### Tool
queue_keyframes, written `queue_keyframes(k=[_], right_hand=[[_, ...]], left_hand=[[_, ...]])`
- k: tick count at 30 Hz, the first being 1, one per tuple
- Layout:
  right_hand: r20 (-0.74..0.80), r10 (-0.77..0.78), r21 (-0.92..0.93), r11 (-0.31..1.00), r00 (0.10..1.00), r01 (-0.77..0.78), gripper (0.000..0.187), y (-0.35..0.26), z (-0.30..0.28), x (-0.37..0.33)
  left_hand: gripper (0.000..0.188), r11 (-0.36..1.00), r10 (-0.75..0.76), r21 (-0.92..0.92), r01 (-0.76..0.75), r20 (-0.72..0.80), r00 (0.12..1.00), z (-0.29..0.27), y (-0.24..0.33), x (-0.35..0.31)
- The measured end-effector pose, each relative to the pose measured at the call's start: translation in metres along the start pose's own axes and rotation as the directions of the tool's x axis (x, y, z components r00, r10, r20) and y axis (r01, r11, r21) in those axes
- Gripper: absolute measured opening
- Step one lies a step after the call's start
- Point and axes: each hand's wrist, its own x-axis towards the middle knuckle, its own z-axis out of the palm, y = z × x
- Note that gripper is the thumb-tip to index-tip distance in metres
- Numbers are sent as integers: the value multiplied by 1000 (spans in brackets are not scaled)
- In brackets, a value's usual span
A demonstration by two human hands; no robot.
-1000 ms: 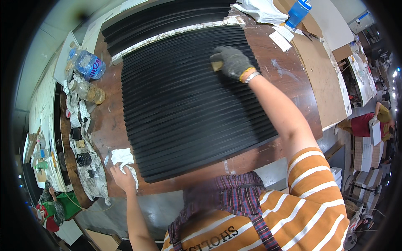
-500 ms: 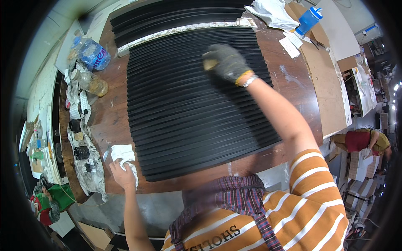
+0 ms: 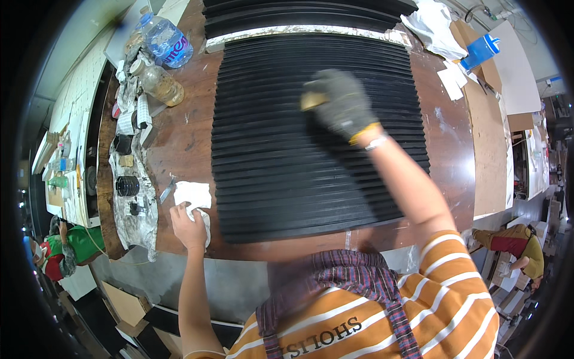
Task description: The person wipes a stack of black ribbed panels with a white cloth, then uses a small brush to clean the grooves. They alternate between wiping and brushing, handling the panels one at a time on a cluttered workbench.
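A wide black pleated sheet [image 3: 317, 179] lies on the brown table, its ridges running left to right. Over its upper middle is my right hand [image 3: 341, 105], in a grey glove with a yellow cuff. Its fingers are closed round a small tan block [image 3: 312, 100], perhaps a sponge; the glove covers part of it. Blur hides whether the block touches the ridges. By the table's near left edge, my bare left hand [image 3: 188, 226] has its fingers curled on a crumpled white cloth [image 3: 193, 195]. A small blade-like tool [image 3: 167, 189] lies beside that cloth.
A stained light strip [image 3: 311, 30] crosses the far side, before more black pleated material [image 3: 299, 13]. Left stand a large clear bottle [image 3: 167, 42], a jar [image 3: 158, 84] and a stained cloth [image 3: 134, 221]. A blue bottle [image 3: 480, 51] is far right. Other people work at both sides.
The whole view has shifted, so the table appears farther right. My right hand has moved slightly nearer and left over the pleats, still with the block. My left hand stays on the cloth.
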Motion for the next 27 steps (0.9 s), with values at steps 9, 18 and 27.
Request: queue_keyframes(k=[9,18,27], right_hand=[[347,-155,130,985,925,116,21,-164,66,15],[148,157,178,967,976,-183,24,32,-44,-89],[54,596,-458,728,801,-511,24,183,-159,-171]], left_hand=[[28,999,38,-1,-38,-22,999,0,-4,0],[28,1000,27,14,-26,-21,999,0,-2,0],[28,1000,4,12,-4,12,1000,0,-2,0]])
